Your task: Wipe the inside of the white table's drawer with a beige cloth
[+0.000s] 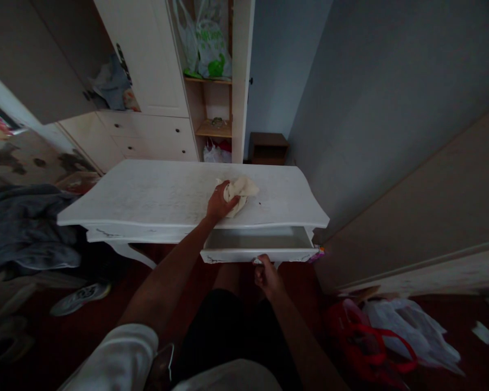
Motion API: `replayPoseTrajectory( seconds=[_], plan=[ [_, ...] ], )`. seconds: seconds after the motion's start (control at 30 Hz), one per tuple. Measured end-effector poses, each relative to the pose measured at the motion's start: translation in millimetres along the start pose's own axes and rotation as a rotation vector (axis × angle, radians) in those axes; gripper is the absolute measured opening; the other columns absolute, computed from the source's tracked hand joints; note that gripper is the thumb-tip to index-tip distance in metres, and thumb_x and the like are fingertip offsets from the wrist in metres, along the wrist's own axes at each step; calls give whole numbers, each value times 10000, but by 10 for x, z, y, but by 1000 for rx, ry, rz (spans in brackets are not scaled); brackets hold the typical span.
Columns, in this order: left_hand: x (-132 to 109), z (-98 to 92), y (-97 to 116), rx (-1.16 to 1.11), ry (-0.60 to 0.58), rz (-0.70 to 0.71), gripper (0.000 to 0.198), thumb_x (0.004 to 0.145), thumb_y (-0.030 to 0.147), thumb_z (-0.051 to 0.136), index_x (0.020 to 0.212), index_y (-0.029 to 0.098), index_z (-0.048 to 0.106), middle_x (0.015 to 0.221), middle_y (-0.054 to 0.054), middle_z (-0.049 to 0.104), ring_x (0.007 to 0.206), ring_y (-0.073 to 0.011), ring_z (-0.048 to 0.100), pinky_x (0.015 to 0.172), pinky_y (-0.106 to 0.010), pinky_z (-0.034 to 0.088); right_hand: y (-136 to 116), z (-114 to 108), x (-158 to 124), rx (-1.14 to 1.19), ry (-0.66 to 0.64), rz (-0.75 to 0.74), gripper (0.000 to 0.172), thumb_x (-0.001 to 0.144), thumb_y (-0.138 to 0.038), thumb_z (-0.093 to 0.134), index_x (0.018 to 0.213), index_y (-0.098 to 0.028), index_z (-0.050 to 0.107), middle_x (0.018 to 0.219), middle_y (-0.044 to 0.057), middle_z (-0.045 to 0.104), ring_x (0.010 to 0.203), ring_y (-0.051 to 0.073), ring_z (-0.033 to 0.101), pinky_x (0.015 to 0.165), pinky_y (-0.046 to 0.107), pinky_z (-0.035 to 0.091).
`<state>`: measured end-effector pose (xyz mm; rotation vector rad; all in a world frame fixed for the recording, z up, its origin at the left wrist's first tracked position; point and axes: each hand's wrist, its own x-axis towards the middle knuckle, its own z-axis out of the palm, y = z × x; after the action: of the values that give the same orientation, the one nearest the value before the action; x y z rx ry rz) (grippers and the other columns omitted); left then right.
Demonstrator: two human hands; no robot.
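"So, what was the biggest thing in the room?"

"A white wardrobe (155, 60), at the back, with one door open on shelves where plastic bags (214, 49) stood."

"And after that?"

"A white desk (163, 176), right in front of the person. Grey smudges marked its top, mostly to the left of the middle."

"Anything beside it?"

"On the left, a heap of grey fabric (28, 222). On the floor to the right, a red bag (342, 326) lay next to a white plastic bag (407, 326)."

"Was the desk closed up?"

"No, its drawer (228, 256) stood partly out, towards the person's legs."

"Smaller still?"

"A pale shoe (81, 298) on the dark red floor, left of the desk. Then a cream cloth (246, 185), crumpled on the desk top, near the front edge and just behind the open drawer."

"Where were the hands?"

"The left hand (220, 203) was on the cloth, fingers curled round it and pressing it to the top. The right hand (268, 278) was lower, fingers folded, thumb and finger pinching the drawer's knob (257, 261)."

"And the tiniest thing?"

"A dark speck (259, 203) on the desk top, just right of the cloth."
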<state>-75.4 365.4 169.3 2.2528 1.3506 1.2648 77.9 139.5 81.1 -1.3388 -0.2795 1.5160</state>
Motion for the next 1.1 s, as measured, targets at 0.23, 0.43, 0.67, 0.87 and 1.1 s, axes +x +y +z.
replayPoseTrajectory(
  seconds=[0.23, 0.43, 0.67, 0.87, 1.1],
  plan=[
    [-11, -5, 19, -2, 11, -11, 664, 801, 480, 646, 1357, 176, 449, 1341, -148, 559, 1231, -295, 553, 1046, -447, 457, 151, -58, -270, -57, 33, -46, 344, 680, -525, 597, 616, -187, 598, 296, -78, 376, 256, 70, 279, 294, 199, 196],
    [-9, -8, 27, -1, 10, -12, 666, 807, 490, 634, 1355, 161, 447, 1329, -159, 565, 1229, -297, 554, 1052, -453, 447, 299, -148, -552, -23, 37, -37, 373, 647, -570, 621, 605, -201, 578, 298, -87, 352, 269, 57, 264, 311, 193, 170],
    [-16, -20, 33, -14, 14, -6, 670, 799, 476, 643, 1350, 149, 446, 1345, -164, 554, 1241, -289, 547, 1065, -447, 437, 580, -293, -747, -48, 46, -7, 454, 648, -646, 629, 627, -194, 593, 327, -79, 365, 304, 55, 270, 341, 199, 174],
    [-30, -31, 51, -9, 7, -13, 672, 804, 479, 640, 1356, 152, 441, 1351, -165, 548, 1258, -294, 535, 1071, -446, 431, 787, -396, -769, -99, 12, -10, 439, 627, -632, 623, 619, -194, 593, 325, -79, 359, 308, 61, 258, 350, 215, 166],
    [-41, -26, 39, -19, 9, -9, 674, 814, 498, 628, 1371, 173, 431, 1359, -153, 539, 1254, -290, 533, 1066, -445, 433, 972, -500, -643, -120, -32, -61, 449, 664, -630, 616, 566, -195, 567, 343, -65, 371, 339, 71, 286, 387, 229, 193]
  ],
)
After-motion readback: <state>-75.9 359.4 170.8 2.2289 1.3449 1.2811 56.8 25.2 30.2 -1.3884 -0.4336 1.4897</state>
